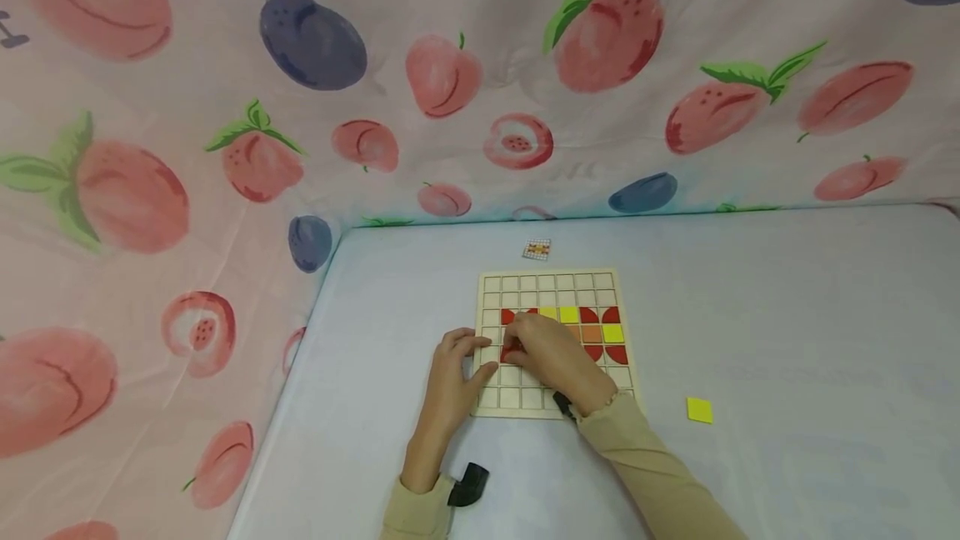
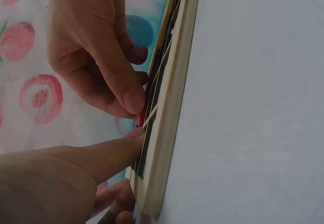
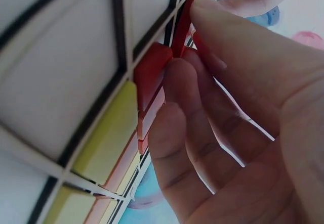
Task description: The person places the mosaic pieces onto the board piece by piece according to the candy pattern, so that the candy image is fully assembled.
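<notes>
A wooden grid board [image 1: 510,398] lies on the table, with red, yellow and orange tiles set in its middle rows. Over its left part my right hand [image 1: 551,357] pinches a red tile [image 3: 182,24] at a cell; another red tile [image 3: 152,70] sits beside its fingertips. My left hand [image 1: 450,382] rests along the board's left edge, thumb and fingers spread apart and loosely bent. In the left wrist view, the left thumb [image 2: 121,150] touches the rim close to the right hand's fingertips. Some middle tiles are hidden under the right hand.
A loose yellow square tile [image 1: 699,410] lies on the table right of the board. Behind the board is a small pattern card [image 1: 537,249]. A fruit-print cloth [image 1: 517,140] hangs along the back and left of the white table.
</notes>
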Demonstrator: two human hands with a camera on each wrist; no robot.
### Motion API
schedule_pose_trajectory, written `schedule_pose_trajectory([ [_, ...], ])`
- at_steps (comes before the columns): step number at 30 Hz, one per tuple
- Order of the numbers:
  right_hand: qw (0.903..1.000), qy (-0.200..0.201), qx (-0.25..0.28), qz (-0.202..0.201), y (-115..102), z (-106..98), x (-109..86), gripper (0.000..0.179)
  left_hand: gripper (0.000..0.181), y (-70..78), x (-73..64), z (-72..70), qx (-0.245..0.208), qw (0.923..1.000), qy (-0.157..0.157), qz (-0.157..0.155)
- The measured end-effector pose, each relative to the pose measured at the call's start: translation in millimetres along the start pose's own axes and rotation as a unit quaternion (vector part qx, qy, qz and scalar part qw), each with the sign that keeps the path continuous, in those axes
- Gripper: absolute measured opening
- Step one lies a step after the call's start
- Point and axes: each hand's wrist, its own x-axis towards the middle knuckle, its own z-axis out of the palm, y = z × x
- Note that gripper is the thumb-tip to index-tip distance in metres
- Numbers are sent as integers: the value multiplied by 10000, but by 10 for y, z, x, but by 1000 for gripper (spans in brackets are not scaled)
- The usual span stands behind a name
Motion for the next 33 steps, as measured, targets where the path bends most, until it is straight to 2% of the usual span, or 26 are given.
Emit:
schedule_pose_trajectory([
  [8, 9998, 21, -118, -156, 17, -52, -58, 15, 30, 8, 0, 2, 14, 10000, -23, -36],
  [18, 9998, -22, -171, -91, 26, -196, -191, 14, 30, 17, -3, 5, 21, 10000, -13, -82],
  [25, 9990, 78, -445, 49, 43, -289, -294, 24, 30, 11, 1, 5, 7, 9999, -13, -135],
  [33, 9990, 34, -393, 196, 119, -398, -435, 28, 30, 18, -7, 6, -54, 9999, -12, -151],
])
